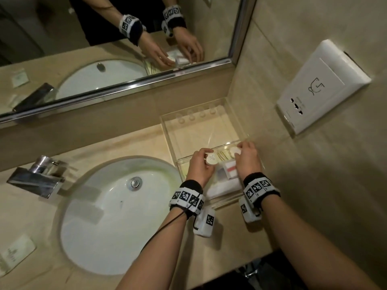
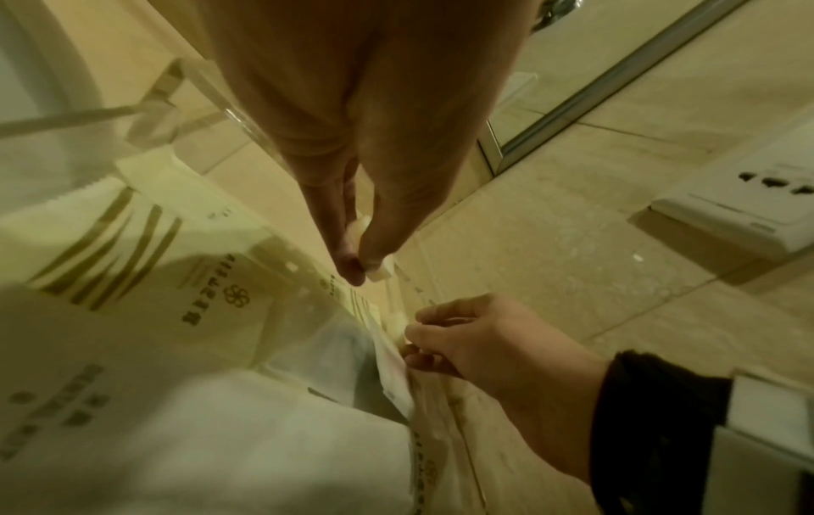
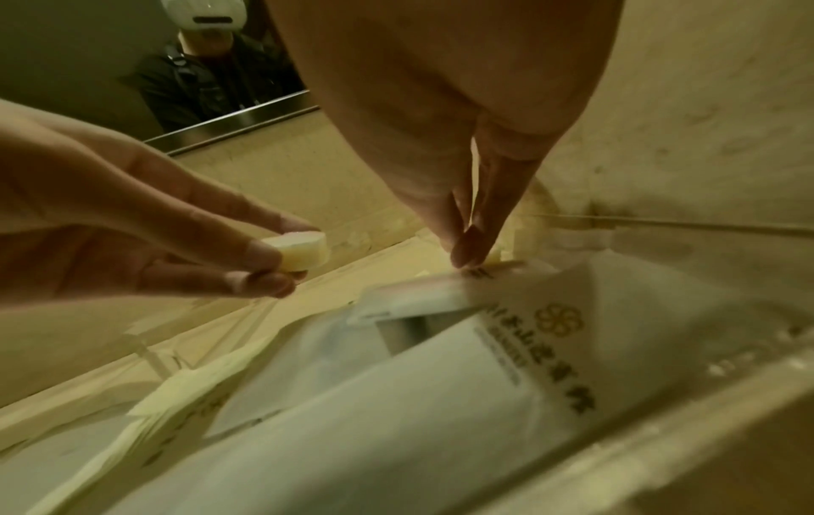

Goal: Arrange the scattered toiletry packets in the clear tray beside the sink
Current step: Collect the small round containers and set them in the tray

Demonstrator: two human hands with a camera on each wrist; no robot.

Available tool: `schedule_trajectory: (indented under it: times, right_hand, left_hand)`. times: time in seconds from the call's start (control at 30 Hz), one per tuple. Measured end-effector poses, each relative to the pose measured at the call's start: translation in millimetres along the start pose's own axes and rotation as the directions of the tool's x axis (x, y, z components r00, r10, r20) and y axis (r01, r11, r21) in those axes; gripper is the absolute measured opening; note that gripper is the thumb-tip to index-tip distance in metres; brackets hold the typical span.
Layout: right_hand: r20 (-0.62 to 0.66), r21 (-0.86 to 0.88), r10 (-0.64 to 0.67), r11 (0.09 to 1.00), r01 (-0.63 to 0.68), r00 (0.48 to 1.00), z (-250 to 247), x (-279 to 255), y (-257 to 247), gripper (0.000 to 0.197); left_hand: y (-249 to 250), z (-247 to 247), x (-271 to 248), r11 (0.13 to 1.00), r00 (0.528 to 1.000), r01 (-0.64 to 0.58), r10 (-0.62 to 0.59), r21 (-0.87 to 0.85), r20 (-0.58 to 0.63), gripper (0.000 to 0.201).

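Two small round white packets are in play over the clear tray (image 1: pixel 167 130), which sits on the beige counter (image 1: pixel 136 143) just right of the white sink (image 1: pixel 100 216), in the corner below the mirror (image 1: pixel 125 38). The left hand (image 1: pixel 200 164) pinches one round packet (image 1: pixel 211 160) between thumb and fingertips; it is a thick, pale disc with a flat face bearing a faint printed mark, and in the right wrist view it looks creamy and puck-shaped, held just above the tray's front compartment. The right hand (image 1: pixel 247 158) has its fingertips closed on the second round packet (image 1: pixel 235 152), which lies low against the clear divider wall.

Between the two discs lies a flat sachet with gold stripes (image 1: pixel 222 155). Nearer the person, the front compartment holds a small white box with a red band (image 1: pixel 229 171) and white paper sachets (image 1: pixel 222 188) printed with a gold flower emblem and gold lettering, overlapping one another. The tray's rear compartment shows only its bare clear floor.

A chrome faucet (image 1: pixel 35 176) stands left of the sink, a further sachet (image 1: pixel 16 251) lies at the counter's left edge, and a white wall socket (image 1: pixel 322 84) sits on the tiled wall.
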State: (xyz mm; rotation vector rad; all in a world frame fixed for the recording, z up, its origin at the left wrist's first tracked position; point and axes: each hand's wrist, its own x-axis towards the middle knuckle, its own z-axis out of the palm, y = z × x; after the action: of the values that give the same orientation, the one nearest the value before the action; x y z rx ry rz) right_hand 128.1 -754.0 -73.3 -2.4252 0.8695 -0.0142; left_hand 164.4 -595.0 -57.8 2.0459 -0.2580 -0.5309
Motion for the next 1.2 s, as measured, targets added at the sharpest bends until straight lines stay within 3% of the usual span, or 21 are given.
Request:
schedule_trajectory:
  times: [0.3, 0.63, 1.03, 1.2]
  right_hand:
    - [-0.029, 0.007, -0.069, 0.998, 0.069, 0.997, -4.2, -5.8, 10.9, 0.022]
    - [-0.023, 0.004, -0.099, 0.995, 0.099, 0.995, -0.6, -2.5, 23.6, 0.022]
    - [0.008, -0.040, -0.175, 0.984, 0.175, 0.985, 5.7, -3.6, 26.4, 0.034]
    - [0.020, -0.040, -0.202, 0.978, 0.203, 0.979, 2.6, -3.5, 22.7, 0.035]
  left_hand:
    - [15.2, 24.3, 18.3, 0.982, 0.998, -0.042, 0.048, 0.183, -0.027, 0.035]
    - [28.9, 54.8, 28.0, 0.840, 0.994, -0.103, 0.105, 0.533, 0.026, 0.046]
    - [22.4, 58.3, 26.5, 0.855, 0.993, -0.099, 0.115, 0.509, 0.000, 0.029]
    - [21.8, 58.7, 26.1, 0.851, 0.993, -0.110, 0.113, 0.513, 0.026, 0.039]
